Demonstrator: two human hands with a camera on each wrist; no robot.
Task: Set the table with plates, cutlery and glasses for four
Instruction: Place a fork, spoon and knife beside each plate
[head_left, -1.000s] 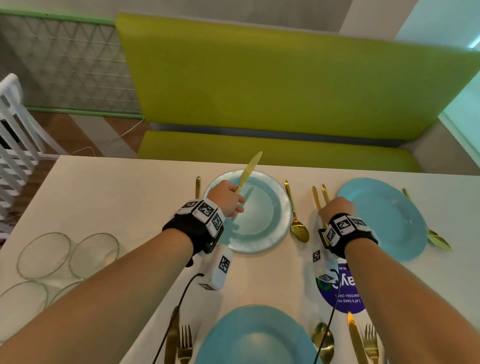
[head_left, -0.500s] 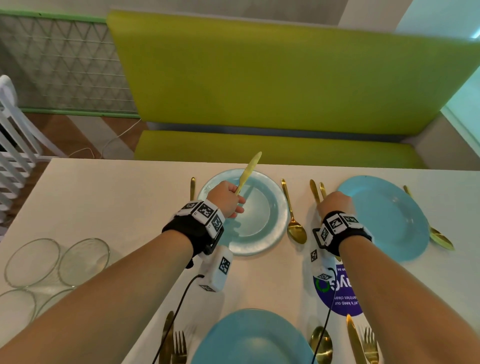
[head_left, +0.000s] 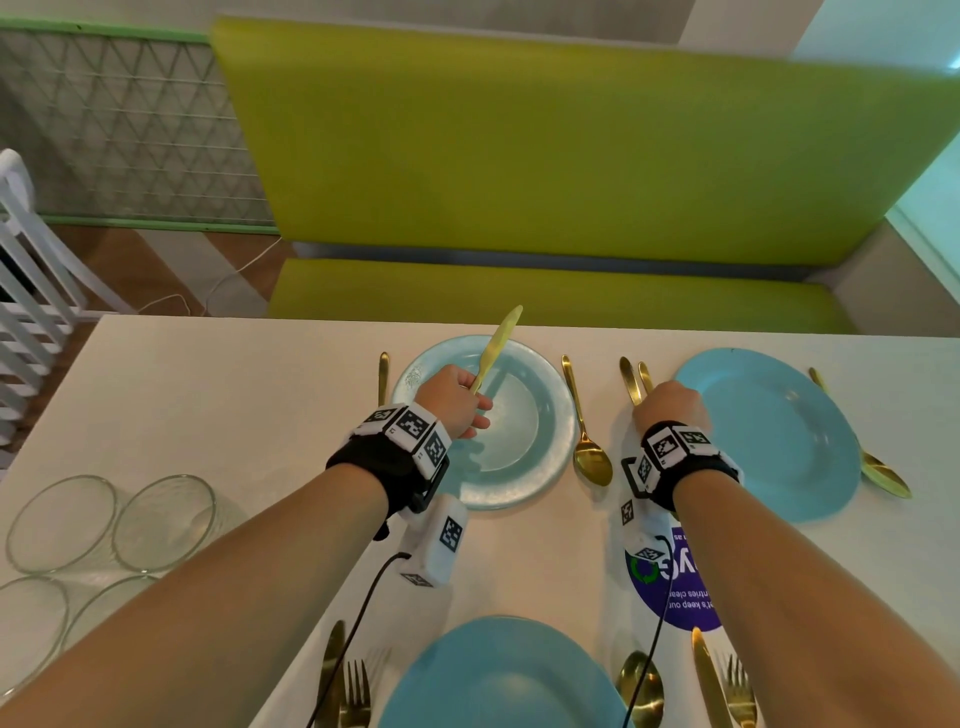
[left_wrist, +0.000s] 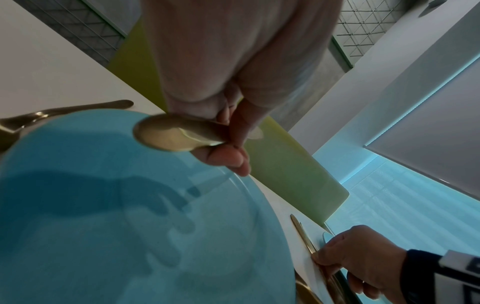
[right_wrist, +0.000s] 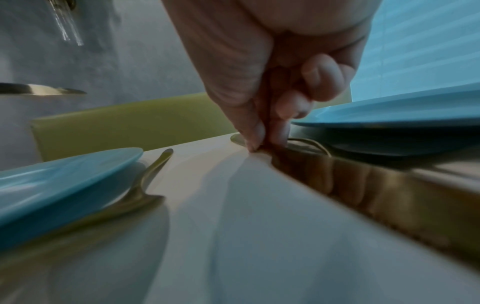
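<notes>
Here left hand (head_left: 453, 400) grips a knife (head_left: 496, 343); right hand (head_left: 670, 405) pinches half-hidden cutlery (head_left: 630, 380).

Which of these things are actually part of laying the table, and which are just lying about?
Part of the job:
- round blue plates
- gold knife held up in the left hand
- gold cutlery pinched by the right hand
- gold spoon on the white table
- clear glasses

Just lying about:
- purple round sticker
- green bench
- white chair

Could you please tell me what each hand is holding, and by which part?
The left hand grips a gold table knife by its handle, blade up. The right hand pinches the gold cutlery lying on the table, mid-handle.
</notes>
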